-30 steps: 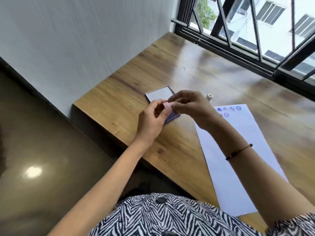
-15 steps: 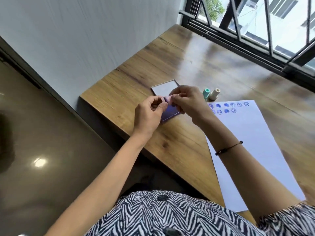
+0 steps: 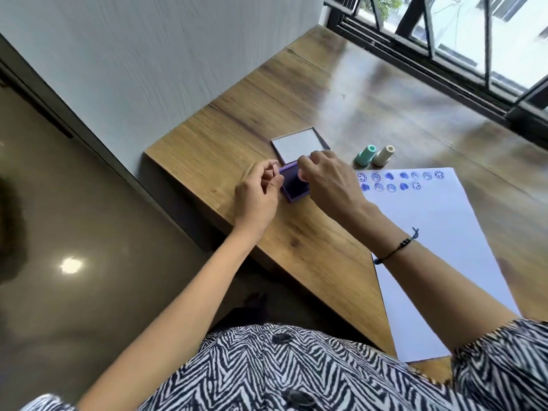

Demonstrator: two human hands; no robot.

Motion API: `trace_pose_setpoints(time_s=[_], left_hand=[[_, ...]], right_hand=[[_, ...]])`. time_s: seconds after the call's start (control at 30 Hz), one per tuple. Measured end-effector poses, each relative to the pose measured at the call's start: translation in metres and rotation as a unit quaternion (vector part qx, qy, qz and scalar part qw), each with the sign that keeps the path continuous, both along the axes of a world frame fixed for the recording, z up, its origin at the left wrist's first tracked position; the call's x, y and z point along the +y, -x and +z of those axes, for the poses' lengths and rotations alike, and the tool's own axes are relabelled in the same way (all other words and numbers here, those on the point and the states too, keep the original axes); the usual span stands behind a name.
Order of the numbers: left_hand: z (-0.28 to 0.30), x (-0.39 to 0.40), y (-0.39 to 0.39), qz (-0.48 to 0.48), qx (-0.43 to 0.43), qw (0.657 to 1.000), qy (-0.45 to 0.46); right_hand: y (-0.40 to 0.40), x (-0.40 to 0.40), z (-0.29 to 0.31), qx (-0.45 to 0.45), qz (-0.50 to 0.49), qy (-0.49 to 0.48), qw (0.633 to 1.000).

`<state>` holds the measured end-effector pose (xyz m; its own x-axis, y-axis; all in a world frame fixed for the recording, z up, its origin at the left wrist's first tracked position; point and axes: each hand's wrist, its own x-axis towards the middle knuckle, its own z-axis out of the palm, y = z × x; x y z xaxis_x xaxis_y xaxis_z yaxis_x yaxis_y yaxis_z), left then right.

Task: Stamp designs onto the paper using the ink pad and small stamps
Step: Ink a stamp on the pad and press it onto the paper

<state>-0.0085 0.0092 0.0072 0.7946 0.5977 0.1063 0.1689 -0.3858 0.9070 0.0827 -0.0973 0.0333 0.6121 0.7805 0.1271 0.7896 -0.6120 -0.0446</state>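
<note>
A purple ink pad [image 3: 292, 188] lies open near the table's left edge, its white-lined lid [image 3: 299, 143] folded back behind it. My right hand [image 3: 329, 180] holds a small pink stamp [image 3: 302, 176] down on the pad's dark ink surface. Just left of the pad, my left hand [image 3: 259, 189] is curled with a small pink cap [image 3: 273, 171] pinched in its fingertips. The white paper [image 3: 439, 247] lies to the right, with two rows of blue stamped marks [image 3: 400, 180] along its far edge.
A teal stamp [image 3: 367, 154] and a cream stamp [image 3: 384, 155] stand side by side just beyond the paper's far-left corner. The wooden table [image 3: 311, 84] meets a wall on the left and a barred window [image 3: 444, 31] behind.
My two hands, joined over the pink stamp before, have come apart. The right hand now has the stamp down on the ink pad, and the left hand has drawn back left with the cap.
</note>
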Motion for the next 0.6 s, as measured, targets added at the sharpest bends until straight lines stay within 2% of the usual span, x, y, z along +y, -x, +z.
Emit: trace_pose_setpoints(time_s=[0.6], left_hand=[[0.0002,-0.0040,-0.0006,0.000,-0.003,1.000,-0.017]], right_hand=[[-0.0031,0.0010,-0.0046,0.017,0.025,-0.007,1.000]])
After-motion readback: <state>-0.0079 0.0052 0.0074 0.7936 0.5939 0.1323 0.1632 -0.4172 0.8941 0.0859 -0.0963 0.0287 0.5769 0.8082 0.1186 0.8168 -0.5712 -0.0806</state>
